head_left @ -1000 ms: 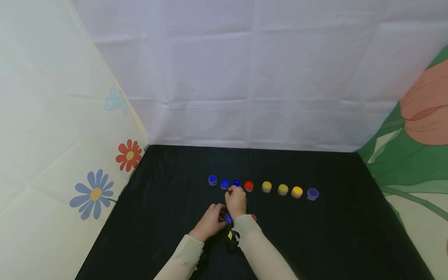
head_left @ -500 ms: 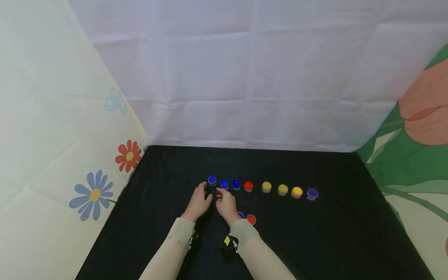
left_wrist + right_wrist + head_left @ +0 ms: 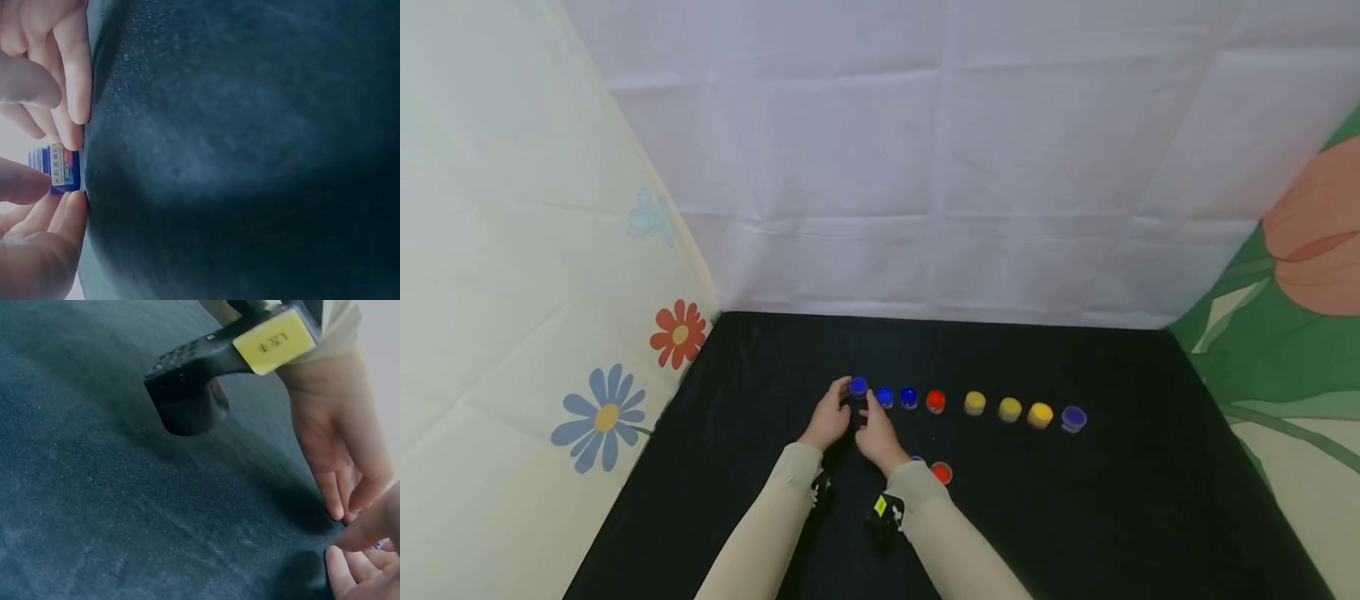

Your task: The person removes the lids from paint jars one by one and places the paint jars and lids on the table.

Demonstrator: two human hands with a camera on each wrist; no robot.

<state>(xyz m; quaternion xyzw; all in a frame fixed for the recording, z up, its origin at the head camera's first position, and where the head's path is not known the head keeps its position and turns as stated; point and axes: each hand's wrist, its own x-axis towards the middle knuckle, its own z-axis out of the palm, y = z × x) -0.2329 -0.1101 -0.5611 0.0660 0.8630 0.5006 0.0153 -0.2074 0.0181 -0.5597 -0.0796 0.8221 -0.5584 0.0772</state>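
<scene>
At the left end of a row on the black cloth stands a small blue-lidded jar (image 3: 858, 387), and a printed label on the jar (image 3: 64, 165) shows in the left wrist view. My left hand (image 3: 830, 413) is on its left side, fingers nearly straight, fingertips right at the jar. My right hand (image 3: 878, 435) faces it from the right, its extended fingertips close to the jar's near right side. Both hands flank the jar low over the cloth. In the right wrist view the fingers (image 3: 340, 569) mostly hide it.
Rightward, the row continues with blue jars (image 3: 908, 397), a red jar (image 3: 936, 402), yellow jars (image 3: 1010, 409) and a purple-blue jar (image 3: 1074, 418). Nearer, a red-topped jar (image 3: 942, 472) sits beside a blue one (image 3: 917, 458) mostly hidden by the right sleeve. A white cloth wall (image 3: 925, 250) stands behind.
My left hand has left the nearer blue jar and moved forward-left to the row's end. My right hand has moved left from the third blue jar to the first.
</scene>
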